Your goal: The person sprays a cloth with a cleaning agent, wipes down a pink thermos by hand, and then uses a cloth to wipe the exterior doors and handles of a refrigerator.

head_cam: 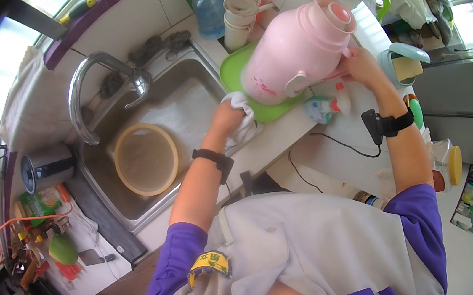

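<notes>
A pink thermos flask [291, 53] leans with its top to the upper right, over a green tray [276, 108] beside the sink. My right hand [360, 69] grips the flask's handle near its neck; part of the fingers is hidden behind it. A white cloth [243, 122] is bunched in my left hand [228, 117] at the sink's right rim, close to the flask's base. In the metal sink [186, 91] lies a round, yellow-rimmed basin [146, 159], below a chrome faucet [77, 96].
Behind the tray stand a blue pump bottle [210, 10] and white drain pipes [240, 8]. Small bottles [321, 108] lie right of the tray, near an opened box with a sponge [403, 67]. An electric kettle [46, 168] is left of the sink. A black cable [353, 145] hangs by my right forearm.
</notes>
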### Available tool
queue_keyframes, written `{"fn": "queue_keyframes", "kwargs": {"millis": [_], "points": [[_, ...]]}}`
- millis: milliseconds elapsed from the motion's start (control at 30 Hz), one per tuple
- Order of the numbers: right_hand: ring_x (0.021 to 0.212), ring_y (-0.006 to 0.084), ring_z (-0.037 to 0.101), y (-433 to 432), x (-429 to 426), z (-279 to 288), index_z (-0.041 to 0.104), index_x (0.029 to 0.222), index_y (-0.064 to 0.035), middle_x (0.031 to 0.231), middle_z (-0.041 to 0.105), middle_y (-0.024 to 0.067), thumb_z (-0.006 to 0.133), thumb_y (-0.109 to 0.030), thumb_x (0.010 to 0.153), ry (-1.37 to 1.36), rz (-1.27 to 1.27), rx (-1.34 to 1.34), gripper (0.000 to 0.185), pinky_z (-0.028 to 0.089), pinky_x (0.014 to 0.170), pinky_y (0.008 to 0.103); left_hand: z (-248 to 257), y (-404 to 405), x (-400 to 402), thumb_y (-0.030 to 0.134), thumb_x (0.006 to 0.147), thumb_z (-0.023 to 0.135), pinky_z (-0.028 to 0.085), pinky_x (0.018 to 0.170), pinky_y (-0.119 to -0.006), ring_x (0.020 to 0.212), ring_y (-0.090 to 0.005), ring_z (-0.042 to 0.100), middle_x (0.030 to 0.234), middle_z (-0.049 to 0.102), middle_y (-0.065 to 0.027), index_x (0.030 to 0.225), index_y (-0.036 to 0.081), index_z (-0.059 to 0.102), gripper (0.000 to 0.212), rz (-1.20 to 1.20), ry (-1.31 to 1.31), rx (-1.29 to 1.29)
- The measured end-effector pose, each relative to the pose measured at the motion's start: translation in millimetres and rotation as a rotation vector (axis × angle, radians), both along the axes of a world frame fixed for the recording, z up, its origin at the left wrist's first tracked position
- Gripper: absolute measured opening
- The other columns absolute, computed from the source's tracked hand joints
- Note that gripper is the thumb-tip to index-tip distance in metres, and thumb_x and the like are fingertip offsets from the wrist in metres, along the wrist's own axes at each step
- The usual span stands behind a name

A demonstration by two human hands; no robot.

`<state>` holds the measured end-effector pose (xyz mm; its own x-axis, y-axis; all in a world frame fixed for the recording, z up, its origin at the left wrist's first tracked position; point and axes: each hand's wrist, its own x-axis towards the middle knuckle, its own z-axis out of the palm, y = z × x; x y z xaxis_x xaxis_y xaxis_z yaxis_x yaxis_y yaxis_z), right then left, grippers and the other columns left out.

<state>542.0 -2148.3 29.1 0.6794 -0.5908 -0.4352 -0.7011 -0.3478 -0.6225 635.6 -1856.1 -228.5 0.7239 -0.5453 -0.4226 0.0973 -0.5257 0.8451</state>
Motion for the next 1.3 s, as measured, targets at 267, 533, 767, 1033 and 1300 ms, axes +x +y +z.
{"fn": "queue_keyframes", "kwargs": {"millis": [267, 533, 767, 1033, 1300], "points": [[0.069, 0.0200, 0.066, 12, -6, -3, 0.065, 0.091, 0.0067, 0.078, 0.066, 0.0124, 0.063, -0.011, 0.077, 0.009, 0.027, 0.006, 0.023, 0.054, 0.058, 0.0306, 10, 11, -2, 0.019, 0.078, 0.064, 0.049, 0.082, -0.036, 0.093, -0.0272, 0.065, 0.101, 0.068, -0.0162, 0.107, 0.006, 0.067, 0.031, 0.024, -0.028, -0.038], [0.089, 0.0336, 0.065, 78, -52, 65, 0.057, 0.117, 0.0006, 0.108, 0.064, 0.0231, 0.058, -0.018, 0.086, -0.049, 0.236, -0.803, 0.036, 0.050, 0.083, 0.0407, 93, 98, -27, 0.011, 0.088, 0.056, 0.052, 0.078, -0.033, 0.089, -0.0175, 0.062, 0.101, 0.065, -0.0080, 0.108, 0.004, 0.061, 0.022, 0.538, 0.421, -0.624], [0.109, 0.0295, 0.059, 244, -17, -43, 0.045, 0.138, -0.0102, 0.133, 0.051, 0.0156, 0.072, -0.020, 0.082, -0.290, 0.734, 0.260, 0.063, 0.048, 0.092, 0.0393, 116, 170, -49, 0.032, 0.099, 0.045, 0.054, 0.085, -0.042, 0.097, -0.0236, 0.064, 0.110, 0.064, -0.0092, 0.116, 0.006, 0.057, 0.034, 0.826, 0.762, -1.030], [0.103, 0.0220, 0.060, 355, 59, -149, 0.059, 0.115, 0.0003, 0.113, 0.064, 0.0106, 0.069, -0.004, 0.080, -0.281, 0.372, 1.020, 0.036, 0.048, 0.089, 0.0336, 135, 249, -84, 0.037, 0.097, 0.043, 0.045, 0.087, -0.044, 0.111, -0.0205, 0.051, 0.126, 0.055, -0.0038, 0.129, 0.015, 0.052, 0.041, 1.014, 0.496, -0.628], [0.099, 0.0258, 0.062, 365, 109, -154, 0.040, 0.134, 0.0000, 0.108, 0.065, 0.0152, 0.070, -0.007, 0.068, -0.215, 0.549, 0.453, 0.073, 0.047, 0.091, 0.0348, 85, 268, -53, 0.032, 0.098, 0.046, 0.045, 0.093, -0.056, 0.115, -0.0280, 0.056, 0.126, 0.058, -0.0080, 0.129, 0.012, 0.051, 0.038, 0.980, 0.752, -1.045]]}}
